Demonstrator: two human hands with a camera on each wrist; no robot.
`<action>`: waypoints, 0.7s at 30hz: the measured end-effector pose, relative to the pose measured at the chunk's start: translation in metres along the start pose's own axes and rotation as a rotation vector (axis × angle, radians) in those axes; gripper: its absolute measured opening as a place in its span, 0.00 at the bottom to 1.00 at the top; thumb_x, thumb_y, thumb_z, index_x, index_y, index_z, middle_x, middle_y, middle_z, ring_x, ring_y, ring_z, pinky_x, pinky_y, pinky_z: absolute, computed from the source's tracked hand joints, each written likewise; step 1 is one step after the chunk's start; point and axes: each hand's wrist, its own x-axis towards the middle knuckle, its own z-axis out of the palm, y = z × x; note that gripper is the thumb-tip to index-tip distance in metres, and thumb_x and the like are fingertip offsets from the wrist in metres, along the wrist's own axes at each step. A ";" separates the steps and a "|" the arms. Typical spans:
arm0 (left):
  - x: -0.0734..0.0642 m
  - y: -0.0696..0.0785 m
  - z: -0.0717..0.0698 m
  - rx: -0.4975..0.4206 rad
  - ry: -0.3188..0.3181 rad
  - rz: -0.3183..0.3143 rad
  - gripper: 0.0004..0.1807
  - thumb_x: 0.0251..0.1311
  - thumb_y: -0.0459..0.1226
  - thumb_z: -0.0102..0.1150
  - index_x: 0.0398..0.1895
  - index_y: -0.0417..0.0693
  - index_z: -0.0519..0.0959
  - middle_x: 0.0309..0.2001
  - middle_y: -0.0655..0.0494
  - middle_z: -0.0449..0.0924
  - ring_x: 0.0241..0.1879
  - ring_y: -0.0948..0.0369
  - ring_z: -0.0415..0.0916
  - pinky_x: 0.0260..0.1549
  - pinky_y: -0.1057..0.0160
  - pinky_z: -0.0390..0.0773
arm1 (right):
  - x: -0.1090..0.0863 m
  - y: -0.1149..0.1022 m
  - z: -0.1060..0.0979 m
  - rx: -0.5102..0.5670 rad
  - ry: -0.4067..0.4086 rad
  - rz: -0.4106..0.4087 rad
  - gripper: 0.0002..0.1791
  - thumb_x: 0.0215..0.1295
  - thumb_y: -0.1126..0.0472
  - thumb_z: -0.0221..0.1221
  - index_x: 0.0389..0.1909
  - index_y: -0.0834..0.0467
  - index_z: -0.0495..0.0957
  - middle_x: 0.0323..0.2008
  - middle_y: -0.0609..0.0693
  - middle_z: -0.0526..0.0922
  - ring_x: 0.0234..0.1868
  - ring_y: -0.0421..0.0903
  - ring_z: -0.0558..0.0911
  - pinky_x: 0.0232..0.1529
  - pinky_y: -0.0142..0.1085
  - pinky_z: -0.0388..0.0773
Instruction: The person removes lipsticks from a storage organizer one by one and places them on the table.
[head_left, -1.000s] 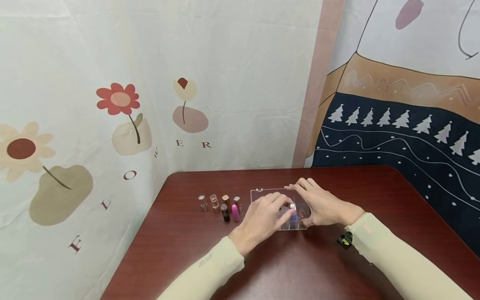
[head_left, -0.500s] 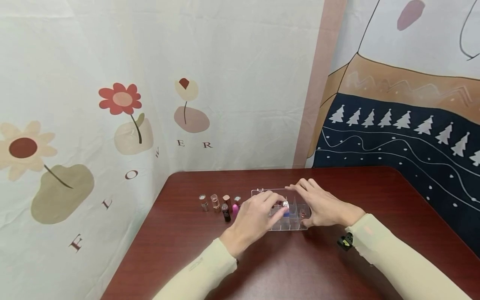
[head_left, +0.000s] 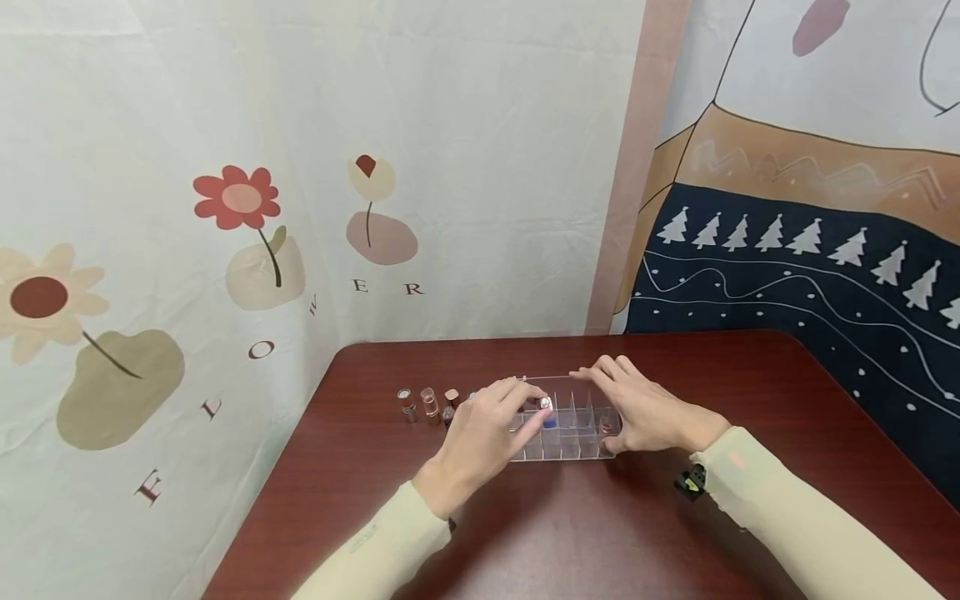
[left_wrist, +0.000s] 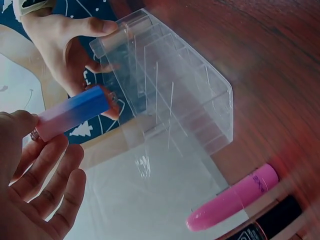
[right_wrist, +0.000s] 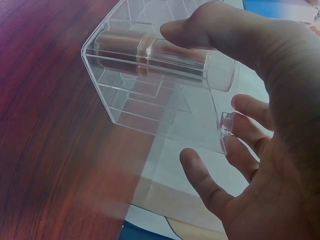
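Between thumb and fingertips, my left hand (head_left: 475, 435) pinches a lipstick tube (left_wrist: 75, 111) that fades from pink to blue. It is held above a clear divided lipstick organizer (head_left: 573, 446), apart from it in the left wrist view. My right hand (head_left: 647, 410) grips the organizer's right end, thumb on the near side and fingers at the far side. A copper-coloured lipstick (right_wrist: 150, 54) stands in the end compartment beside my right thumb. The other compartments that show hold nothing visible.
Left of the organizer stand a silvery tube (head_left: 407, 406), a clear-capped tube (head_left: 430, 404) and others partly hidden by my left hand. A pink tube (left_wrist: 232, 197) and a black tube (left_wrist: 270, 220) show close up. A patterned cloth (head_left: 480, 167) hangs behind the dark red table (head_left: 600, 533).
My left hand has moved left along the organizer with the pink-and-blue lipstick, now covering some of the standing tubes. My right hand has stayed at the organizer's right end.
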 end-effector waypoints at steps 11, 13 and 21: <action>-0.010 -0.007 -0.012 0.031 0.015 -0.039 0.11 0.73 0.44 0.83 0.51 0.54 0.91 0.44 0.63 0.94 0.34 0.65 0.83 0.32 0.69 0.84 | 0.000 -0.002 -0.001 -0.005 -0.004 0.024 0.61 0.43 0.58 0.91 0.83 0.53 0.73 0.65 0.47 0.78 0.62 0.46 0.73 0.60 0.47 0.88; -0.013 -0.009 -0.015 0.025 0.015 -0.049 0.10 0.73 0.44 0.82 0.51 0.54 0.91 0.43 0.63 0.94 0.32 0.66 0.81 0.29 0.69 0.82 | 0.000 -0.002 -0.002 0.000 -0.008 0.032 0.61 0.44 0.58 0.91 0.83 0.53 0.73 0.65 0.47 0.78 0.63 0.46 0.72 0.59 0.48 0.88; -0.025 -0.017 -0.024 0.011 0.032 -0.068 0.11 0.70 0.42 0.84 0.49 0.53 0.91 0.40 0.62 0.92 0.31 0.66 0.82 0.34 0.65 0.82 | 0.001 -0.002 -0.002 0.003 -0.015 0.038 0.61 0.44 0.59 0.91 0.83 0.53 0.73 0.65 0.47 0.77 0.63 0.47 0.72 0.58 0.47 0.88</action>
